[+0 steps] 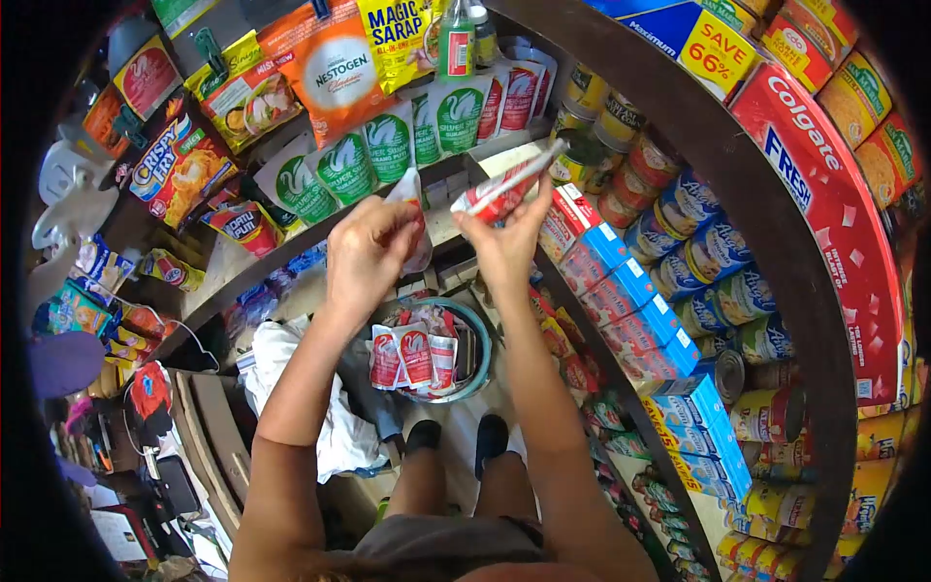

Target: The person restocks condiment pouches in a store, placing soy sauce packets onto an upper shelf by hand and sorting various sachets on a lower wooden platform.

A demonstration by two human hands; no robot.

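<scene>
My right hand (511, 238) is closed around a red and white pouch (501, 201), tilted edge-on; whether it is one or a small stack I cannot tell. My left hand (369, 247) pinches another pouch, clear-edged with red print (420, 254), which hangs partly hidden behind the fingers. Both hands are raised in front of a shelf row of green and white Silver Swan pouches (341, 167). Red and white Silver Swan pouches (512, 95) stand at that row's right end. Below my hands, more red swan pouches (415, 357) lie in a round basin with a light blue rim (488, 361).
Canned goods (720, 247) and blue-topped boxes (635, 301) fill the right shelves behind a dark curved edge with a red Colgate strip (810, 165). Seasoning packs (335, 73) hang above the pouches. White cloth (308, 398) lies left of the basin, above my feet.
</scene>
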